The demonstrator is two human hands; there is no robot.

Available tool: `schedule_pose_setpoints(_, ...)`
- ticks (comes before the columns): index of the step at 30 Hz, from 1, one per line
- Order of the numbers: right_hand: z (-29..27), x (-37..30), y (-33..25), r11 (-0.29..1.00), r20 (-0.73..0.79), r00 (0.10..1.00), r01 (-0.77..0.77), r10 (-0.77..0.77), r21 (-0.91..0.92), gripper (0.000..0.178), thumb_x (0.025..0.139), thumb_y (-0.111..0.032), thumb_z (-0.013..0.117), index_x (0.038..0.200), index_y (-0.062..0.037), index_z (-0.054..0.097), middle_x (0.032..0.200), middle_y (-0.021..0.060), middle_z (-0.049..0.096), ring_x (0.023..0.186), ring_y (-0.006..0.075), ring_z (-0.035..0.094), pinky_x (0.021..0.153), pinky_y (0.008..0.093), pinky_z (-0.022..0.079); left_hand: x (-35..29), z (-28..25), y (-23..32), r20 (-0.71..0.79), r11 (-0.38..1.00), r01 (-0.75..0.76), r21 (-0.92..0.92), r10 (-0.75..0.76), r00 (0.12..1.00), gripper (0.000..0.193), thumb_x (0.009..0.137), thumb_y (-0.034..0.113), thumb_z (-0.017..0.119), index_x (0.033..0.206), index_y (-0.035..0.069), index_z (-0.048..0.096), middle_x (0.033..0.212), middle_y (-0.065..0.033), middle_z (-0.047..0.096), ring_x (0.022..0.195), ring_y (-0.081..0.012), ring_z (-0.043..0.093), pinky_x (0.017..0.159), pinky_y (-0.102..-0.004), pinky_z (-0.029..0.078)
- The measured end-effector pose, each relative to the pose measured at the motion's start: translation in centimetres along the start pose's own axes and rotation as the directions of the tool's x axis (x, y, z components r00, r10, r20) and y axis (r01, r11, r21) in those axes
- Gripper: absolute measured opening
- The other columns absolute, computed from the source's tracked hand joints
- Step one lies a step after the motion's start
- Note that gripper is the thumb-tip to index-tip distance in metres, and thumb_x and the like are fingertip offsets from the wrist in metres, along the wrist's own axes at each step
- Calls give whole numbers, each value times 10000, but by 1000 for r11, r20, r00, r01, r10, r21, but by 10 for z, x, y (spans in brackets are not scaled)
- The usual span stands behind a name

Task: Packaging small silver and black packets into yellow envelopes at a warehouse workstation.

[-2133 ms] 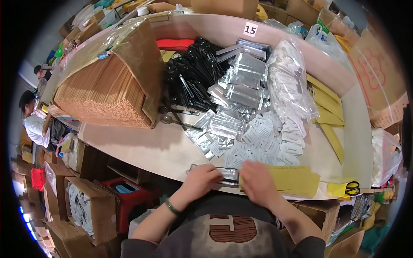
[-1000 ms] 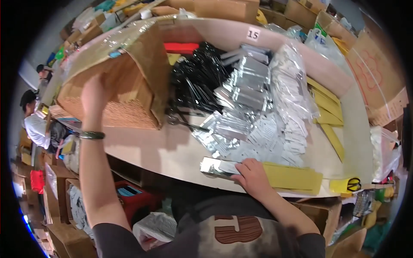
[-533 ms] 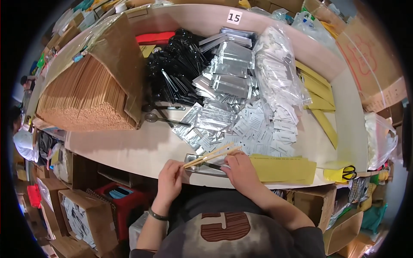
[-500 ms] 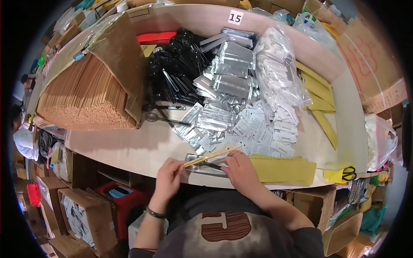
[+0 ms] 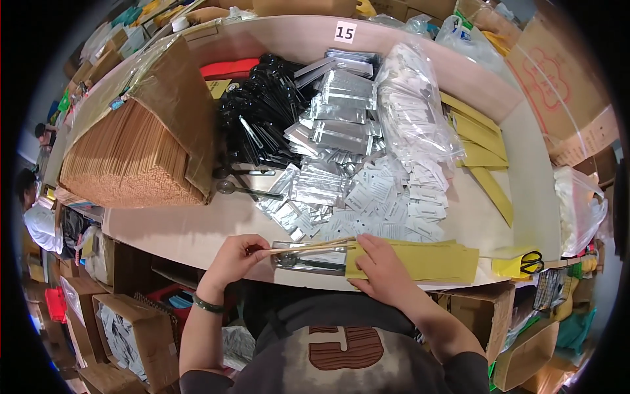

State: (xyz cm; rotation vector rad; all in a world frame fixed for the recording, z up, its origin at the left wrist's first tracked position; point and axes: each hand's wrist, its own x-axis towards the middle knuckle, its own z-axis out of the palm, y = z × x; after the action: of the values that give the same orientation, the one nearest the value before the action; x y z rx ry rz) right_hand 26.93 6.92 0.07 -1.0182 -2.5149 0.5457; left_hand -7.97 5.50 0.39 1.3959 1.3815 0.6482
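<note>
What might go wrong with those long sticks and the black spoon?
The thin wooden sticks might slip, because the left hand pinches them near one end. Their other ends, by the right hand, could catch on the edge of the yellow paper. And the black spoon lies close to the front edge of the table, so a bump could perhaps knock it off.

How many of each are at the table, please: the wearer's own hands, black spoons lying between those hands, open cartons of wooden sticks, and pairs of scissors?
Hands: 2 (left hand and right hand)
Black spoon: 1
Carton of wooden sticks: 1
Scissors, handles showing: 1
Total: 5
</note>
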Motion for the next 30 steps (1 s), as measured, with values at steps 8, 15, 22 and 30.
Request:
schedule_pose_setpoints(8, 2, 5, -2, 999, -10, 999, 38, -38, -8, 394, 691, -225, 826, 923, -30, 574, 1334, 242, 501, 1236, 435, 475, 1030, 503, 401, -5, -36, -28, 56, 988, 147, 42, -149, 987, 99, 883, 38, 685, 939, -40, 661, 813, -38, 682, 740, -99, 615, 693, -259, 510)
schedule_pose_setpoints(15, 15, 15, -12, 999, -9, 999, 51, -51, 16, 402, 699, -237, 818, 946, -22, 583, 1310, 229, 515, 1214, 425, 489, 994, 505, 415, 17, 75, 6, -211, 957, -110, 267, 170, 963, 291, 738, 218, 826, 886, 34, 656, 851, -98, 606, 773, -287, 613, 677, -378, 501)
schedule_pose_setpoints(22, 8, 23, -24, 993, 88, 996, -5, 15, -119, 455, 701, -234, 795, 1036, -20, 575, 1283, 225, 529, 1206, 411, 493, 979, 492, 419, 15, 95, 18, -500, 870, 80, 486, 201, 842, 431, 772, 214, 788, 1075, 1, 568, 971, -160, 577, 901, -337, 572, 778, -414, 484)
schedule_pose_setpoints(30, 2, 23, -12, 999, 45, 999, 28, -29, 25, 427, 700, -175, 763, 1066, -48, 584, 1223, 208, 543, 1156, 399, 514, 969, 480, 426, 1, 110, 53, -64, 986, -92, 138, 101, 993, 627, 833, 186, 720, 1358, -11, 438, 1202, -235, 570, 1112, -384, 569, 956, -418, 464)
